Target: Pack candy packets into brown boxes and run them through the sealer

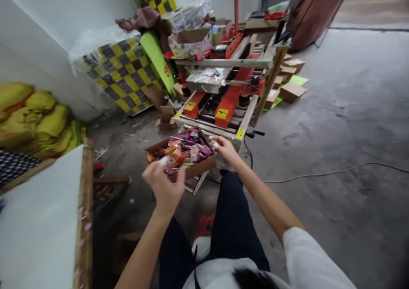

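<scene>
An open cardboard box point(200, 168) full of small purple, orange and red packets point(180, 149) stands in front of me, at the near end of a roller machine. My left hand point(164, 184) is over the box's near left side, slightly blurred, its thumb apart from the fingers and nothing visible in it. At the right side of the box is my right hand point(226, 150), fingers loosely bent and close to the rim. Whether it touches the cardboard is hard to make out. White coverings show on fingertips of both hands.
The machine point(225, 110) has orange belts and a crank. A pale-topped table point(41, 221) is at left, with yellow sacks point(47, 118) behind. Small cartons point(292, 92) lie on the floor at right. A cable point(306, 175) crosses the floor. A red stool point(205, 225) shows between my legs.
</scene>
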`<state>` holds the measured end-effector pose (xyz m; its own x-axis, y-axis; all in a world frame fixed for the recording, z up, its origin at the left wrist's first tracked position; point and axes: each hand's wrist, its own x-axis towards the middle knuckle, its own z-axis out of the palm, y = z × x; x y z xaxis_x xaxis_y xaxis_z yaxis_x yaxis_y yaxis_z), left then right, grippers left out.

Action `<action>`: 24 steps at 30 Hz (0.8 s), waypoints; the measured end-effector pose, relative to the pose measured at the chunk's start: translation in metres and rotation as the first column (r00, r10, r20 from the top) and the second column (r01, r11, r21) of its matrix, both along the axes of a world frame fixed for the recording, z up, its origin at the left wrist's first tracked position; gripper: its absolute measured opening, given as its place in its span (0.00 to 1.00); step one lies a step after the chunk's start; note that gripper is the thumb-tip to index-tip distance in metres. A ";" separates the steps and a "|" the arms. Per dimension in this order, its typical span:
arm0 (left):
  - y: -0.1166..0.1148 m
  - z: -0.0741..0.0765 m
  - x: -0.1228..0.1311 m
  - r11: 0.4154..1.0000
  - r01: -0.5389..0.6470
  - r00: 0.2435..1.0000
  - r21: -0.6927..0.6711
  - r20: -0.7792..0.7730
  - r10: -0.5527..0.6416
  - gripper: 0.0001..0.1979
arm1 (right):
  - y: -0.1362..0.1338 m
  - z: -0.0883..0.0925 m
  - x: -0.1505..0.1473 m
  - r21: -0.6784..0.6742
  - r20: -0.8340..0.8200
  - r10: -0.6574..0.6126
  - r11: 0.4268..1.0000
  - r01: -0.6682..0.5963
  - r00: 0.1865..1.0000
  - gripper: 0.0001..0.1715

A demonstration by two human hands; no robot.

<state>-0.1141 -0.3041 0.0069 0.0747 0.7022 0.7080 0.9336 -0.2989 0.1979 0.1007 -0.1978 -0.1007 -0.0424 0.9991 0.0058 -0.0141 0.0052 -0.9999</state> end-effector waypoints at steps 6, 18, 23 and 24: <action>0.004 -0.016 -0.104 0.959 0.052 0.946 -0.279 0.320 0.042 0.33 | -0.002 0.015 0.012 0.191 -0.147 0.144 0.975 -0.115 0.979 0.33; 0.070 0.014 -0.100 0.459 0.330 0.906 -0.825 0.139 -0.401 0.33 | 0.026 0.079 -0.007 0.125 0.687 0.391 0.767 -0.630 0.612 0.23; 0.098 -0.005 -0.106 0.350 0.369 0.929 -0.861 0.349 -0.120 0.31 | 0.033 0.074 -0.002 0.088 0.472 0.631 0.661 -0.745 0.616 0.31; 0.101 -0.009 -0.106 0.358 0.357 0.932 -0.863 0.357 -0.068 0.31 | 0.035 0.070 -0.004 0.108 0.472 0.596 0.692 -0.714 0.649 0.30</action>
